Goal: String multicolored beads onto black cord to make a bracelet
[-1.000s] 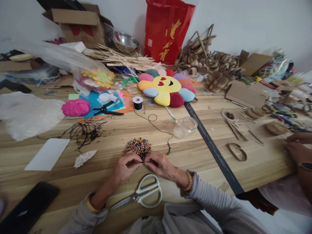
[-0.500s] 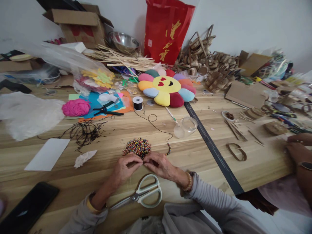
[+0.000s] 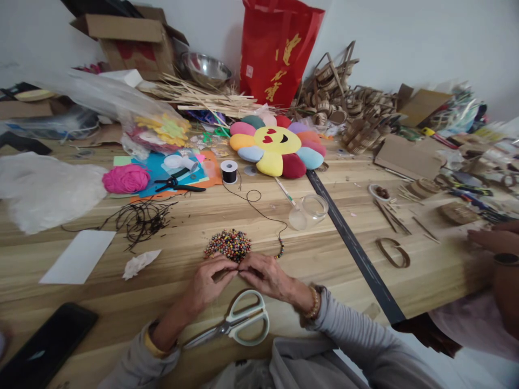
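Note:
My left hand [image 3: 208, 281] and my right hand [image 3: 263, 274] meet fingertip to fingertip on the wooden table [image 3: 308, 259], just in front of a pile of small coloured beads [image 3: 228, 244]. Both hands are pinched closed; what the fingers hold is too small to make out. A thin black thread [image 3: 259, 212] runs from a black spool [image 3: 229, 171] towards my right hand, with a few beads strung on it [image 3: 280, 249]. Pale green scissors [image 3: 237, 322] lie between my forearms, close to the table's near edge.
A clear jar [image 3: 310, 210] lies on its side right of the thread. A flower cushion [image 3: 277, 145], pink yarn [image 3: 126, 179], black scissors [image 3: 178, 185], a thread tangle [image 3: 140, 219] and a phone [image 3: 44, 346] lie around. Another person's hands [image 3: 492, 240] rest at the right edge.
My two hands have barely shifted, still pinched together by the beads. The other person's hand at the right edge has moved slightly to the left.

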`<state>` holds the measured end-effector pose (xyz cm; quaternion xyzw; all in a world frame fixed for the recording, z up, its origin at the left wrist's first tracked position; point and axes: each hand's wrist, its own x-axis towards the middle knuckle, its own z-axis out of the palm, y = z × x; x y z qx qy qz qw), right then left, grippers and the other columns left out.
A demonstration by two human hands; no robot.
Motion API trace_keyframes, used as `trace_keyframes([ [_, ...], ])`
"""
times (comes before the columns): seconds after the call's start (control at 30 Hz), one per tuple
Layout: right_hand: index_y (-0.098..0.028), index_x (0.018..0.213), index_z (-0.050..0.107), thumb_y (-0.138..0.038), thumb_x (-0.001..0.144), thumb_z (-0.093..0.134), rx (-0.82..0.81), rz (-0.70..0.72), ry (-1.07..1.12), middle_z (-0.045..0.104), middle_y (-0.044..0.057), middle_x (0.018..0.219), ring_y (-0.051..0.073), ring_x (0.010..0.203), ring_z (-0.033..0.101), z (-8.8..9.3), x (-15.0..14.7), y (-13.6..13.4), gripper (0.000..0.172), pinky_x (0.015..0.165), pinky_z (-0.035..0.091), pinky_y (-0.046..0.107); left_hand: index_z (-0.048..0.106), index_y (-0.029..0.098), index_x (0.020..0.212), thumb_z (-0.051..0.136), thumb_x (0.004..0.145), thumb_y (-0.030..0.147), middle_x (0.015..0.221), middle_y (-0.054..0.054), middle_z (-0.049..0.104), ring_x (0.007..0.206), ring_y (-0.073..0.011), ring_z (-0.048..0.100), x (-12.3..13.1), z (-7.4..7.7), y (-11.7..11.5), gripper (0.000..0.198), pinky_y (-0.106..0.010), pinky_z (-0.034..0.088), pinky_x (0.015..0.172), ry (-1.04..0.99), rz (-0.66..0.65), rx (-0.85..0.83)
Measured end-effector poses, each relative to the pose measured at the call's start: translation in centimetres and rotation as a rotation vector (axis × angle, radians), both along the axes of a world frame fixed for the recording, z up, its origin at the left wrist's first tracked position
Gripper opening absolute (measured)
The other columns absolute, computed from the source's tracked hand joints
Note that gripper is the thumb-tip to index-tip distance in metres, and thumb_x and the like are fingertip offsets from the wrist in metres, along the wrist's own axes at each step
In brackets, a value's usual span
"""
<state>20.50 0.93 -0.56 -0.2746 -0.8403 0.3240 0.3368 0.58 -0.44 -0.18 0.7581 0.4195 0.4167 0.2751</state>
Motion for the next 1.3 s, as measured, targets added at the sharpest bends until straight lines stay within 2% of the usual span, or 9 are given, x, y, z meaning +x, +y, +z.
trace_keyframes([
  [0.2,-0.017,0.094,0.055,-0.019,0.092,0.05,0.043,0.0,-0.085,0.061,0.005,0.082,0.014,0.071,0.057,0.4,0.0,0.0,0.006,0.066,0.046,0.023,0.066,0.018,0.069,0.057,0.082,0.016,0.063,-0.002,0.069,0.061,-0.015,0.061,0.2,0.4,-0.2,0.016,-0.026,0.05,0.064,0.052,-0.01,-0.005],
  [0.37,-0.019,0.085,0.059,-0.013,0.083,0.054,0.142,0.028,-0.266,0.059,0.006,0.088,0.017,0.082,0.056,2.5,1.2,0.7,0.007,0.07,0.045,0.025,0.063,0.018,0.067,0.055,0.079,0.013,0.061,-0.001,0.065,0.057,-0.0137,0.059,0.0,0.7,-0.3,0.016,-0.024,0.047,0.06,0.086,0.013,0.0],
  [0.47,-0.018,0.091,0.06,-0.014,0.081,0.059,0.095,0.037,-0.28,0.06,0.007,0.094,0.019,0.09,0.057,3.9,2.9,1.6,0.01,0.079,0.046,0.028,0.061,0.018,0.065,0.055,0.078,0.013,0.06,-0.001,0.063,0.057,-0.0135,0.057,-0.1,0.8,-0.3,0.016,-0.023,0.045,0.057,0.095,0.014,-0.01],
  [0.57,-0.017,0.091,0.06,-0.01,0.081,0.058,-0.003,-0.045,-0.285,0.06,0.006,0.092,0.016,0.084,0.058,4.6,4.6,2.5,0.012,0.073,0.046,0.026,0.061,0.018,0.065,0.055,0.078,0.014,0.06,-0.001,0.063,0.057,-0.0136,0.057,-0.1,0.9,-0.3,0.015,-0.023,0.045,0.056,0.091,0.011,-0.025],
  [0.77,-0.018,0.09,0.061,-0.011,0.084,0.056,0.039,-0.238,-0.432,0.063,0.003,0.086,0.014,0.076,0.06,3.9,6.4,3.5,0.01,0.065,0.039,0.023,0.061,0.018,0.068,0.055,0.08,0.014,0.064,-0.001,0.065,0.062,-0.0147,0.059,-0.3,1.3,-0.1,0.014,-0.026,0.047,0.063,0.091,0.009,-0.05],
  [0.9,-0.019,0.09,0.06,-0.016,0.09,0.051,0.132,-0.501,-0.684,0.065,0.005,0.082,0.015,0.068,0.06,4.2,6.9,3.1,0.01,0.057,0.031,0.024,0.061,0.018,0.07,0.055,0.082,0.015,0.07,-0.003,0.067,0.069,-0.0158,0.062,-0.4,1.3,0.2,0.014,-0.028,0.049,0.072,0.041,-0.022,-0.054],
  [1.0,-0.018,0.085,0.058,-0.026,0.093,0.05,0.107,-0.651,-0.794,0.065,0.006,0.076,0.016,0.062,0.059,4.7,7.1,2.8,0.013,0.054,0.026,0.026,0.062,0.018,0.07,0.056,0.082,0.016,0.077,-0.005,0.069,0.076,-0.0171,0.065,-0.3,1.4,0.4,0.014,-0.028,0.051,0.074,0.02,-0.057,-0.093],
  [1.1,-0.019,0.081,0.057,-0.029,0.093,0.052,0.057,-0.695,-0.808,0.067,0.006,0.075,0.017,0.063,0.06,4.5,6.9,3.0,0.016,0.053,0.024,0.027,0.061,0.018,0.068,0.057,0.082,0.016,0.085,-0.007,0.072,0.081,-0.018,0.067,0.1,2.0,0.5,0.014,-0.029,0.052,0.076,-0.002,-0.081,-0.17],
  [1.3,-0.02,0.087,0.058,-0.027,0.09,0.056,0.035,-0.652,-0.728,0.065,0.004,0.08,0.015,0.062,0.057,2.2,6.1,3.8,0.008,0.053,0.024,0.027,0.06,0.018,0.068,0.056,0.081,0.018,0.094,-0.009,0.076,0.085,-0.02,0.069,1.2,2.8,0.9,0.014,-0.032,0.051,0.079,-0.112,-0.142,-0.34],
])
